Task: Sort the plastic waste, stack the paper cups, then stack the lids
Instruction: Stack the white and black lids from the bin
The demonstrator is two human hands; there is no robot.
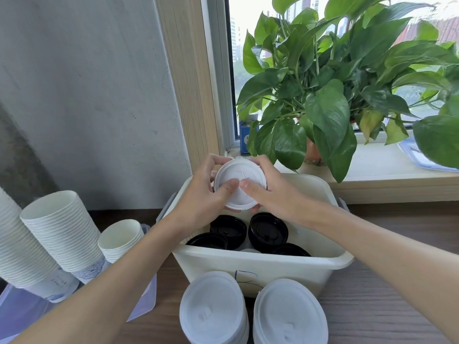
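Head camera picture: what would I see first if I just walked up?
In the middle, the left hand and right hand hold a white lid above a bin of black lids. A big green plant fills the top right by the window. Tall cup stacks stand at left, and two lid stacks sit in front.

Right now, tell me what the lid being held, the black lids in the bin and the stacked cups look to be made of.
The white lid looks like thin moulded plastic with a matte finish, judging by its formed rim and the raised marks at its centre. The black lids seem to be glossy plastic, with sharp highlights and moulded ridges. The stacked cups are apparently paper: dull white, with thin rolled rims.
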